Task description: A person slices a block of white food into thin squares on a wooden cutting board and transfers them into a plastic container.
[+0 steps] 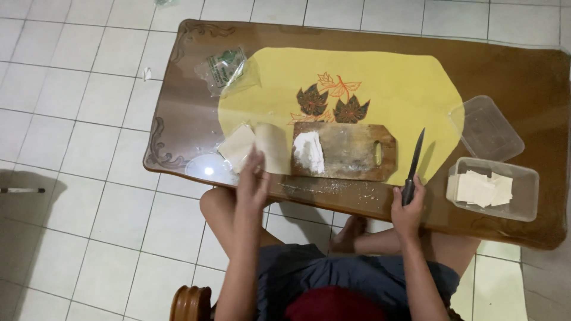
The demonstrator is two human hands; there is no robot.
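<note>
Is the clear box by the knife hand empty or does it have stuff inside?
Not empty: the clear box holds pale flat squares.

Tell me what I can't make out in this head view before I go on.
- Left hand: it covers the near edge of the pale sheets, so the grip is hidden.
- Knife: its handle is wrapped by the right hand.
- White heap on the cutting board: too blurred to tell flour from dough.
- Clear packet: contents too small.
- Table: glare washes out the left near edge.
</note>
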